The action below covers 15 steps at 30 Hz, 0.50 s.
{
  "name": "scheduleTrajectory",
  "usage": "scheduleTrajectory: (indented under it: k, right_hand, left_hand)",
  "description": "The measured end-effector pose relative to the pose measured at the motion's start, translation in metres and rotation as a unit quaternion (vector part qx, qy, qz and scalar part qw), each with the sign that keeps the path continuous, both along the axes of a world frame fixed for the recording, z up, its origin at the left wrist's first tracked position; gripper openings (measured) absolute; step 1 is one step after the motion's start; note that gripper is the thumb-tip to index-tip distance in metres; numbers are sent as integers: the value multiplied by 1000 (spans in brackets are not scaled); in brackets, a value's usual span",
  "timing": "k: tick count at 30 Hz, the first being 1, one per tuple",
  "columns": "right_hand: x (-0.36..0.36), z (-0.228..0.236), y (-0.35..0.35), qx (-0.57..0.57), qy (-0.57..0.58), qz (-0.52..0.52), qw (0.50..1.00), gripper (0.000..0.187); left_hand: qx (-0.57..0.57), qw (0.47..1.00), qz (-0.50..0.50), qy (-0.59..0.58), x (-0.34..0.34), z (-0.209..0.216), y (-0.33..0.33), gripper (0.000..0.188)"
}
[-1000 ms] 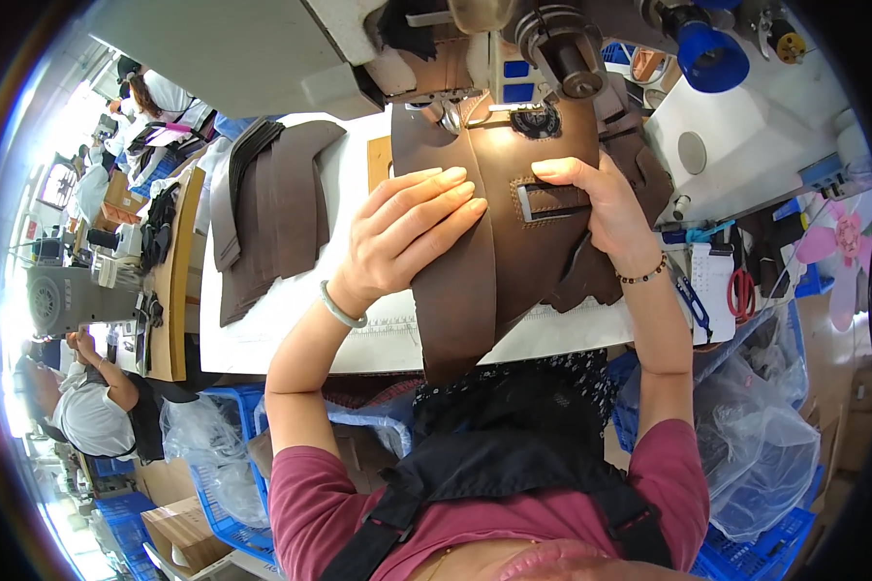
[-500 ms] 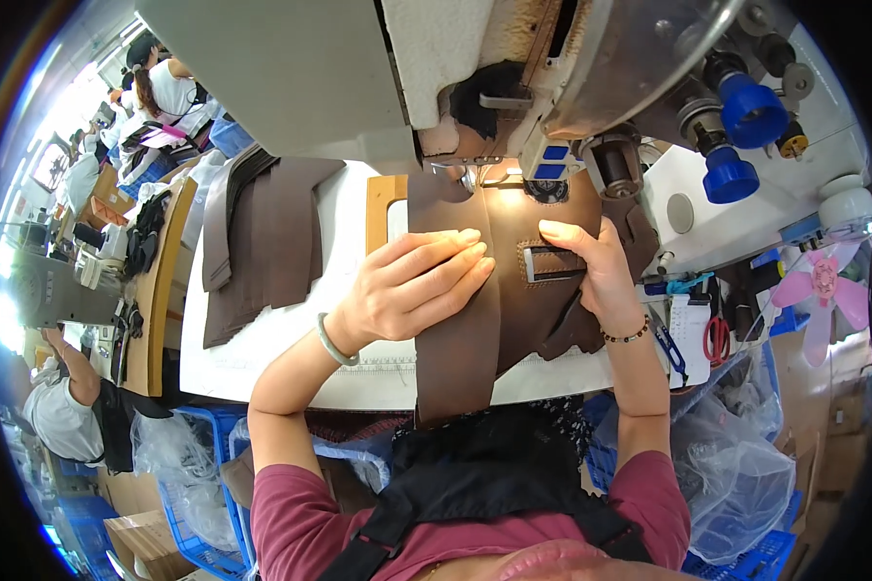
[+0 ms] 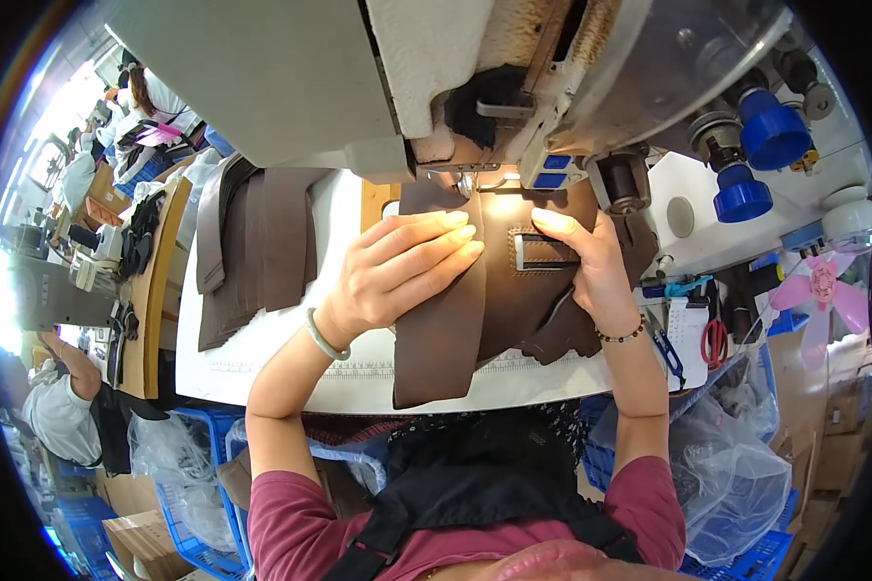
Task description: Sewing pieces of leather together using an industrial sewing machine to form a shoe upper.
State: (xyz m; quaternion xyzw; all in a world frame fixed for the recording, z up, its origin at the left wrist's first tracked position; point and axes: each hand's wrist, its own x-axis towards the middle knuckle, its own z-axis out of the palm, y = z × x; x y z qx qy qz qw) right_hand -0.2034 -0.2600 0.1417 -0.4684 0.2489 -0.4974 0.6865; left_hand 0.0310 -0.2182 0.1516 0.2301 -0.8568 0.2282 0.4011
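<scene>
Under the sewing machine's needle area (image 3: 468, 181) lie two overlapping brown leather pieces. My left hand (image 3: 383, 271) is on the long plain leather strip (image 3: 441, 339), its fingers together along the strip's inner edge and its thumb hidden. My right hand (image 3: 601, 271) grips the wider leather panel (image 3: 513, 315), thumb on top beside a stitched rectangular slot (image 3: 545, 252) and the other fingers mostly out of sight. The strip laps over the panel's left side and its near end reaches almost to the table's front edge. A lamp lights the leather by the needle.
Left on the white table (image 3: 262, 373) lies a stack of brown leather pieces (image 3: 262, 252). On the right are red-handled scissors (image 3: 714, 341), a blue cutter (image 3: 667, 353) and a pink fan (image 3: 821, 281). Blue baskets (image 3: 199, 494) stand below. Other people work at far left.
Both leather pieces have slid a little away from me, toward the needle, and my hands have moved with them. The hands' hold looks the same.
</scene>
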Motion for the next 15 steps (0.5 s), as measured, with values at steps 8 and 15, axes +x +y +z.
scheduleTrajectory:
  k: [8,15]
  right_hand:
    - [5,3,-5,-34,14,-9,999,22]
    - [-3,-3,-11,-29,65,-28,997,27]
  left_hand:
    - [21,999,-4,25,6,-2,-9,31]
    - [55,997,-13,49,10,-8,-11,36]
